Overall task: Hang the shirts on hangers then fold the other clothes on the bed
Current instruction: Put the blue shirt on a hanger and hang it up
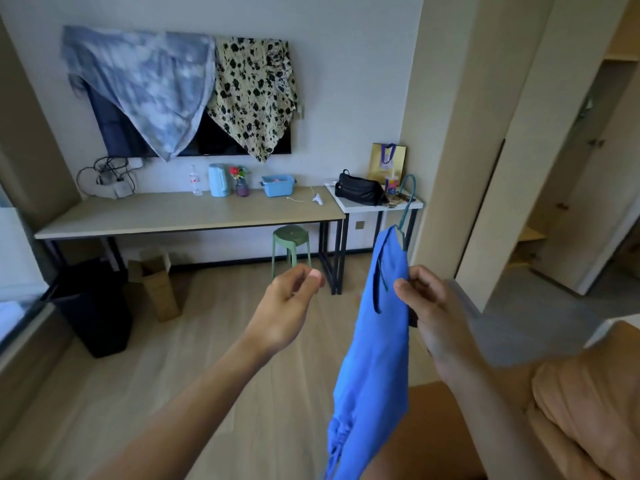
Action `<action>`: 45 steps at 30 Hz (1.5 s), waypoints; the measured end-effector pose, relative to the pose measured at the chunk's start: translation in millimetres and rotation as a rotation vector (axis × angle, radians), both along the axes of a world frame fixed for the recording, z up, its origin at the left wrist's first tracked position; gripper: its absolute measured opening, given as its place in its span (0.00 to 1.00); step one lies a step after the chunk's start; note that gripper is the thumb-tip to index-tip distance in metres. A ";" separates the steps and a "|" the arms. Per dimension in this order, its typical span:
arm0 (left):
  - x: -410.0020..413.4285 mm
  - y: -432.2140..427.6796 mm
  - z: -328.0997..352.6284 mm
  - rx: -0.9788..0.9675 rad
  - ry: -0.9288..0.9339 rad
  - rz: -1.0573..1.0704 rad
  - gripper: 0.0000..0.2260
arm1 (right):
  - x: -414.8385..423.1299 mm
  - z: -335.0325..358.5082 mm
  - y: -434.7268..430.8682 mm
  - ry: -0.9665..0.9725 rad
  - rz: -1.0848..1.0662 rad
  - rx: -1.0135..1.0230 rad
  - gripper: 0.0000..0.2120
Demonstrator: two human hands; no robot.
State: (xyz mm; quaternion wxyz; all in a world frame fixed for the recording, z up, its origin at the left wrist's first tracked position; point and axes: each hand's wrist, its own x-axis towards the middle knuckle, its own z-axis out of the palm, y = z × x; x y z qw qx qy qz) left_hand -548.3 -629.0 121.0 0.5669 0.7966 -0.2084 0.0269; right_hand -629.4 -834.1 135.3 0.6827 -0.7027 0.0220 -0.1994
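Note:
A blue shirt (374, 358) hangs on a teal hanger (407, 202), whose hook sticks up above the shirt's shoulder. My right hand (433, 313) grips the shirt and hanger at the right shoulder, holding them in the air over the floor. To the shirt's left, my left hand (291, 306) is raised with its fingers curled and thumb against them; nothing shows in it. The bed (581, 403), with an orange cover, lies at the lower right.
A long desk (187, 216) stands along the far wall with a kettle, bottle, flowers and blue tub. Two cloths drape the wall television (207, 140). A green stool (291, 244), cardboard box and black bin sit below. An open wardrobe (568, 209) is right.

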 end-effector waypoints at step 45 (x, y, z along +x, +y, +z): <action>652.1 -688.7 -54.3 -0.044 0.191 -1.007 0.11 | 578.9 -64.5 -544.5 0.087 -1.005 -0.134 0.19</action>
